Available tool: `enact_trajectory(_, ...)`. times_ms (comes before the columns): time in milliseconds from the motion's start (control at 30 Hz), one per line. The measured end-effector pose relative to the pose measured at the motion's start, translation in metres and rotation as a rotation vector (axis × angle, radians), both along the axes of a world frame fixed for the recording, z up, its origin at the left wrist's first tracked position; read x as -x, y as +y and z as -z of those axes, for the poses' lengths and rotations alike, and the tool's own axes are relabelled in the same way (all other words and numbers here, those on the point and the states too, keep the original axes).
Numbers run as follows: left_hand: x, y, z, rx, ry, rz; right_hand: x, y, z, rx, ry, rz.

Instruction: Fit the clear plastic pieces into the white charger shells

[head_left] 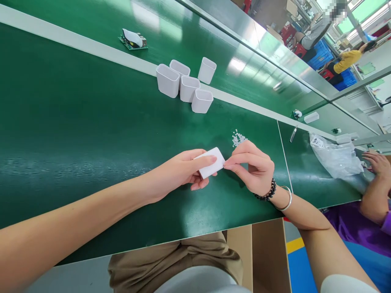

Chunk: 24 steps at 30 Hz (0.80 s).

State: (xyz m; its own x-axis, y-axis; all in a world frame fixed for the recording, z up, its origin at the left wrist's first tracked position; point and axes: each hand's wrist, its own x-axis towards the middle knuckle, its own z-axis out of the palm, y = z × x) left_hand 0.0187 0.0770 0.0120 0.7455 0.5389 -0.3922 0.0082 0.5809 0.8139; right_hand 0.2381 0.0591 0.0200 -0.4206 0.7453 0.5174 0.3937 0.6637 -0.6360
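- Our left grip (189, 167) clasps the white box (211, 163), likely steadying it!
- Our right grip (255, 167) pinches closed at its end, contents unclear.
- Clear bits (238, 138) sit near, probably for reach.

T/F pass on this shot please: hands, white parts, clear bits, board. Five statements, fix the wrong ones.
1. The left hand holds a white piece. True.
2. The right hand is resting flat on the bench, away from that piece. False: its thumb and fingertips are pinched at the piece's corner.
3. Five open-topped white housings stand upright beyond the hands. True.
4. The small clear bits lie inside one of the housings. False: they are scattered on the green bench, just beyond the right hand.
5. The circuit board lies apart from the housings, to their left. True.
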Motion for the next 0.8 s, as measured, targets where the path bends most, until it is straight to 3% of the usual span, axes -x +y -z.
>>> enact_trajectory(533, -0.001, -0.001, 0.000, -0.054, 0.026, -0.009, -0.001, 0.003, -0.004, -0.117, -0.082, -0.069)
enact_trajectory(633, -0.002, -0.001, -0.001, -0.068, 0.049, -0.010, -0.001, 0.001, -0.006, -0.013, -0.071, -0.057)
enact_trajectory(800, -0.006, -0.003, -0.001, -0.102, 0.156, -0.065, -0.002, -0.004, -0.011, 0.318, -0.121, 0.067)
